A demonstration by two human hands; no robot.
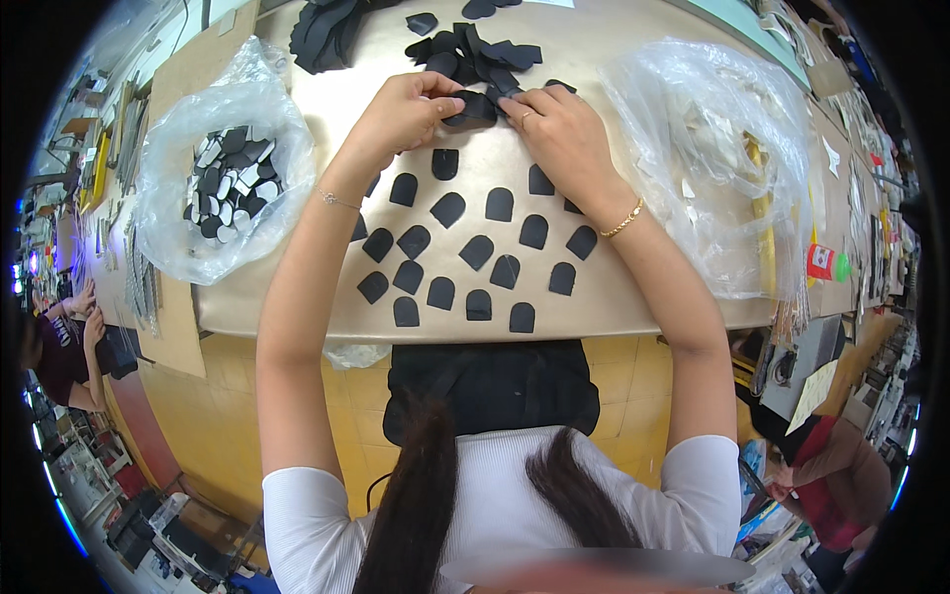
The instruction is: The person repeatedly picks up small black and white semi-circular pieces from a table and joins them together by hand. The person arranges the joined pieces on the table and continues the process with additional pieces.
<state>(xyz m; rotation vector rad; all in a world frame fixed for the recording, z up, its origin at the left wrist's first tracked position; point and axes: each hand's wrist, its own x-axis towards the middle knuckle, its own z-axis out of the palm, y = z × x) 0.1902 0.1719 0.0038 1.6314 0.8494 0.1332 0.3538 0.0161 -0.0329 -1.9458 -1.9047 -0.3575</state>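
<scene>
At the far side of the table, my left hand (408,111) pinches a rounded black piece (472,110) of thin sheet material between thumb and fingers. My right hand (560,131) is closed at the right end of that piece, its fingertips pressed on a dark edge; whether this is the same piece or another one, I cannot tell. Just beyond both hands lies a loose heap of black pieces (475,54). Nearer to me, several small black arch-shaped pieces (477,251) lie spread out flat and apart from one another.
A clear plastic bag (287,213) on the left holds black and white cut pieces. Another clear bag (653,119) lies on the right, with a red bottle (819,262) beside it. Larger black pieces (327,38) lie at the back left. Other people work on both sides.
</scene>
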